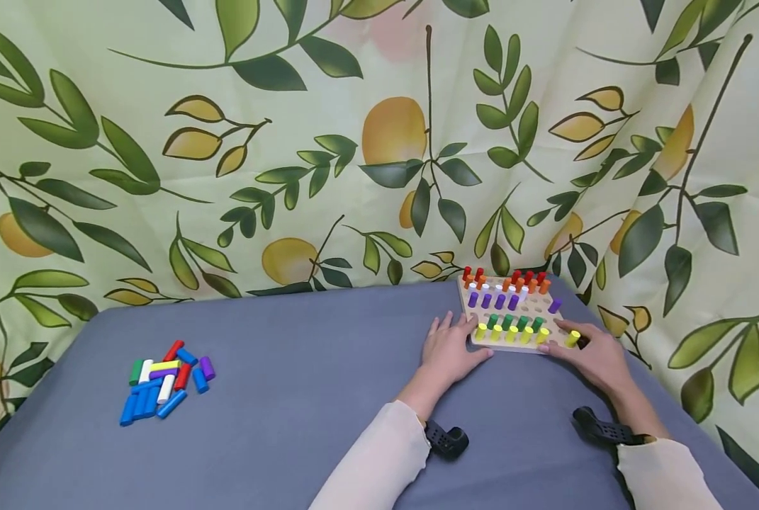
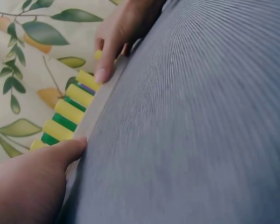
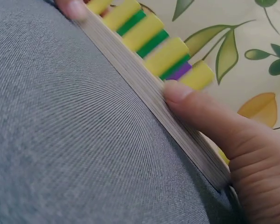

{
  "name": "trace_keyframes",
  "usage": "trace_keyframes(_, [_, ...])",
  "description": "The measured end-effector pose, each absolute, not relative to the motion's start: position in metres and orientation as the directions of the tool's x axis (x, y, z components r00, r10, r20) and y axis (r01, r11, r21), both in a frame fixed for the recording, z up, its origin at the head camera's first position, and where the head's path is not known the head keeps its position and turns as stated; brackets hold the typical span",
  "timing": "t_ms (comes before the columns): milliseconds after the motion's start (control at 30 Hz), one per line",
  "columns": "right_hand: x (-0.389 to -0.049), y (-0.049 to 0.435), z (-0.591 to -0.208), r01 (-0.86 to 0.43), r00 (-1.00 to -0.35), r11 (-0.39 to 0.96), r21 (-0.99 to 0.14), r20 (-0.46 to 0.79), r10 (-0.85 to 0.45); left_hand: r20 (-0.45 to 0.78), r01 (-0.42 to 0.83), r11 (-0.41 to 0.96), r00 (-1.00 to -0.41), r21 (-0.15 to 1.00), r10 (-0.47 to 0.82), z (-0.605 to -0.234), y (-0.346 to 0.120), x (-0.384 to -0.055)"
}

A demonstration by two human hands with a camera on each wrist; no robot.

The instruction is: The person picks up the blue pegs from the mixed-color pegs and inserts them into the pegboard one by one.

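Observation:
A wooden pegboard (image 1: 513,347) lies at the right far part of the table, with rows of upright red, orange, white, purple, green and yellow pegs (image 1: 511,333). My left hand (image 1: 448,350) grips its left front corner, thumb along the front edge and fingers at the left side. At the right front corner, my right hand (image 1: 592,354) grips the board, its thumb (image 3: 179,93) pressed on the front edge beside the yellow pegs. The right hand's other fingers are partly hidden in the right wrist view. Some holes in the purple, green and yellow rows stand bare.
Loose pegs in blue, red, white, purple, green and yellow lie in a pile (image 1: 162,379) on the left of the grey-blue table (image 1: 302,397). A leaf-patterned curtain (image 1: 328,177) hangs right behind the table and along its right side, close to the board.

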State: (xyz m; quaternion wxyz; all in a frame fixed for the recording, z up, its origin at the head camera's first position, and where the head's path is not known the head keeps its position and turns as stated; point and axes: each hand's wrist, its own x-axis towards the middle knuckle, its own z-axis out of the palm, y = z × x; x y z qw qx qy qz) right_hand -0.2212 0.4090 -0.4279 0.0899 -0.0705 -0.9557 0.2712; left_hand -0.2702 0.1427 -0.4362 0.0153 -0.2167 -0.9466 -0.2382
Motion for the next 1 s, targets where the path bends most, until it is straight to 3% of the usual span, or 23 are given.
trace_keyframes(367, [-0.226,0.395,-0.437,-0.047,-0.989,0.868,-0.494,0.145,0.029,0.153,0.45,0.761,-0.889,0.468,0.431,-0.436,0.103,-0.256])
trace_keyframes(667, [-0.226,0.376,-0.435,-0.032,-0.99,0.865,-0.501,0.137,0.042,0.143,0.458,0.746,-0.882,0.483,0.449,-0.433,0.077,-0.249])
trace_keyframes(1000, [-0.224,0.344,-0.432,-0.106,-0.983,0.853,-0.512,0.183,-0.012,0.224,0.439,0.766,-0.898,0.47,0.378,-0.433,0.041,-0.244])
